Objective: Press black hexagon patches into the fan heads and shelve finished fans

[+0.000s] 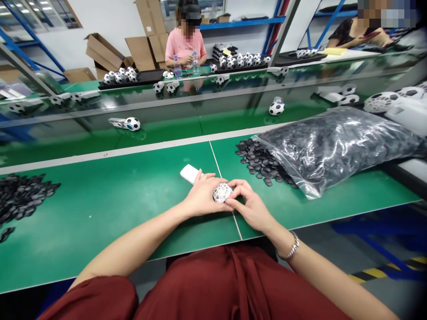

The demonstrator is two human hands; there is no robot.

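Both hands meet over the green table [110, 200] near its front edge. My left hand [202, 195] is wrapped round a white device with a ball-shaped honeycomb head [222, 192]; its flat white handle [189, 173] sticks out beyond the fingers. My right hand [248, 202] pinches against the head's right side, fingers pressed together. Whether a small piece sits under those fingertips is hidden.
A clear plastic bag [336, 144] spills small black pieces [258, 160] to the right. More black pieces [20, 198] lie at the left. Finished football-patterned devices [128, 123] [276, 108] ride the conveyor behind. A person in pink [185, 44] works opposite, another at the far right.
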